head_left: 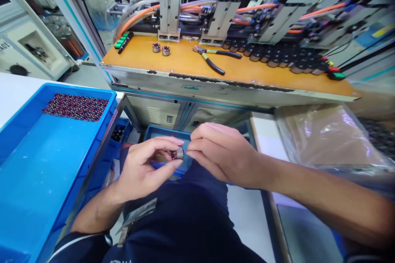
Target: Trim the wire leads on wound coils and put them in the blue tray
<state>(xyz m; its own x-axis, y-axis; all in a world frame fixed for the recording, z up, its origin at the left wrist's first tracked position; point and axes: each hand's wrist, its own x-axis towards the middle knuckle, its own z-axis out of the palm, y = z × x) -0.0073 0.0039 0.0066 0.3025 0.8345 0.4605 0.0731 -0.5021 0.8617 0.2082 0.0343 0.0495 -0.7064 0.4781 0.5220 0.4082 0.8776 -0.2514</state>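
Between the thumb and fingers of my left hand (pixel 143 166) is a small motor stator (pixel 178 153), a silvery ring with reddish windings inside. It is held above my lap, its ring side turned toward my right hand (pixel 224 152). The fingers of that hand are pinched together just right of the stator, a small gap away. Whatever they may hold is too small to make out. On the orange bench top (pixel 138 59), two similar stators (pixel 166 51) stand behind a pair of cutting pliers (pixel 210 56) with black and yellow handles, lying with the jaws apart.
On the left, a blue tray (pixel 37 152) holds a block of many wound parts (pixel 77 107). Dark cylindrical parts (pixel 274 55) line the bench's right side beneath machine fixtures (pixel 169 12). Green-and-black markers (pixel 123 42) lie at left. A plastic-wrapped brown stack (pixel 327 131) sits right.
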